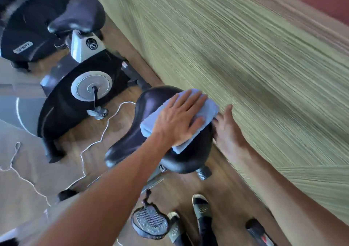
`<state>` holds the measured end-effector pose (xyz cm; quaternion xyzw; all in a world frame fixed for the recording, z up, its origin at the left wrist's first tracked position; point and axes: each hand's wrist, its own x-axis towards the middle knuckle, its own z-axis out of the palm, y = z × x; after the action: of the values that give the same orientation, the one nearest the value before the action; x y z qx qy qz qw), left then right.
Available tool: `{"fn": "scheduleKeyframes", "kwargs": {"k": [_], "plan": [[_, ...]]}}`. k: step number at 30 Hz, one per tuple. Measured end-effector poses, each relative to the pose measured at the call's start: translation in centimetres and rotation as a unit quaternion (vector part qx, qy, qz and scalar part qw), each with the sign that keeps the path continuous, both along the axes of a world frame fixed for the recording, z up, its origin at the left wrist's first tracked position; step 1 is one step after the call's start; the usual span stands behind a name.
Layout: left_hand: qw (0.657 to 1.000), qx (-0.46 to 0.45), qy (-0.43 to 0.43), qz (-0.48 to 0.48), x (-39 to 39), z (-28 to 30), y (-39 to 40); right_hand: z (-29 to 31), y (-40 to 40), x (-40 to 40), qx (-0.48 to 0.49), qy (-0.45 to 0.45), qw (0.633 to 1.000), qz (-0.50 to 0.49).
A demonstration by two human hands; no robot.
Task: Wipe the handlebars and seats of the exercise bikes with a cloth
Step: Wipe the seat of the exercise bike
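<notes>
Left hand [179, 119] lies flat, fingers straight and spread, pressing a folded light-blue cloth [205, 109] onto the near bike's black seat [151, 124]. Cloth covers the wide rear part of the seat, on the wall side; the narrow nose sticks out bare toward lower left.

Right hand [226, 130] is at the seat's rear edge, between seat and the striped greenish wall [245, 47]. Its fingers look fairly straight and touch the edge just under the cloth; can't tell for sure if they curl round the seat, since the frame is motion-blurred.

Below the seat: adjustment knob [204, 172] on the post, and a pedal [150, 222] with a strap near the person's feet in dark slides [201, 206].

A second exercise bike [83, 87] stands beyond, well apart, its own seat [79, 15] uncovered. A white cord [105, 130] snakes over the wood floor [188, 185] between the two bikes.
</notes>
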<state>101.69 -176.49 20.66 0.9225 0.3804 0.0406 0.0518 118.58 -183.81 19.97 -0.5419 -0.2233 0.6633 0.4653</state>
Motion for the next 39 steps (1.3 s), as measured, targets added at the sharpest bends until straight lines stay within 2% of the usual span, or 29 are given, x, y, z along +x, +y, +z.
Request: {"fn": "scheduleKeyframes", "kwargs": {"k": [2, 4, 6, 8, 11, 13, 15, 17, 18, 20, 23, 26, 30, 32, 34, 36, 39], "plan": [[0.999, 0.011, -0.023, 0.046, 2.0, -0.2, -1.2, 0.4, 0.5, 0.7, -0.009, 0.037, 0.999, -0.009], [0.999, 0.016, -0.038, 0.034, 2.5, -0.1, -4.1, 0.8, 0.6, 1.1, -0.032, 0.05, 0.998, -0.038], [0.999, 0.031, -0.035, -0.028, 1.7, -0.8, -7.6, 0.5, 0.2, 1.4, -0.064, 0.037, 0.994, -0.079], [0.994, 0.035, -0.025, -0.104, -0.6, -1.5, -9.6, -0.2, -1.0, 1.5, -0.08, 0.035, 0.993, -0.079], [0.984, 0.023, -0.047, -0.173, -4.7, -0.9, -5.7, -1.2, -3.0, 2.2, -0.077, -0.006, 0.995, -0.061], [0.991, 0.041, -0.072, -0.105, -5.9, -0.4, -2.3, -1.3, -4.3, 2.5, -0.076, -0.057, 0.995, -0.035], [0.992, 0.064, -0.075, 0.079, -4.6, -0.6, -1.4, -1.5, -5.7, 2.9, -0.075, -0.076, 0.993, -0.041], [0.969, 0.074, -0.075, 0.223, -0.9, -1.3, -3.2, -1.7, -6.6, 3.2, -0.068, -0.083, 0.992, -0.065], [0.968, 0.068, -0.079, 0.227, 0.9, -1.6, -4.6, -1.5, -6.7, 3.2, -0.07, -0.086, 0.99, -0.082], [0.984, 0.064, -0.082, 0.142, 2.7, -1.7, -7.3, -1.2, -6.8, 2.8, -0.069, -0.087, 0.986, -0.125], [0.991, 0.079, -0.1, 0.036, 0.0, -2.4, -9.3, -0.3, -6.4, 1.2, -0.052, -0.123, 0.982, -0.131], [0.982, 0.117, -0.109, 0.105, -5.2, -3.0, -10.5, 1.2, -4.9, -2.2, -0.01, -0.228, 0.972, -0.064], [0.958, 0.154, -0.113, 0.214, -10.3, -3.9, -10.7, 1.4, -1.5, -5.8, 0.035, -0.387, 0.922, -0.007], [0.934, 0.173, -0.142, 0.28, -11.6, -4.3, -10.4, 0.7, -0.3, -6.2, 0.032, -0.433, 0.901, -0.006], [0.876, 0.158, -0.2, 0.409, -12.4, -4.0, -9.8, 0.3, 0.3, -6.4, 0.028, -0.46, 0.887, -0.027], [0.821, 0.102, -0.228, 0.514, -12.2, -3.2, -9.5, 0.6, 0.2, -6.7, 0.032, -0.459, 0.886, -0.054], [0.799, 0.047, -0.194, 0.568, -11.1, -1.9, -8.8, 0.5, -0.2, -6.9, 0.013, -0.426, 0.902, -0.075]]}}
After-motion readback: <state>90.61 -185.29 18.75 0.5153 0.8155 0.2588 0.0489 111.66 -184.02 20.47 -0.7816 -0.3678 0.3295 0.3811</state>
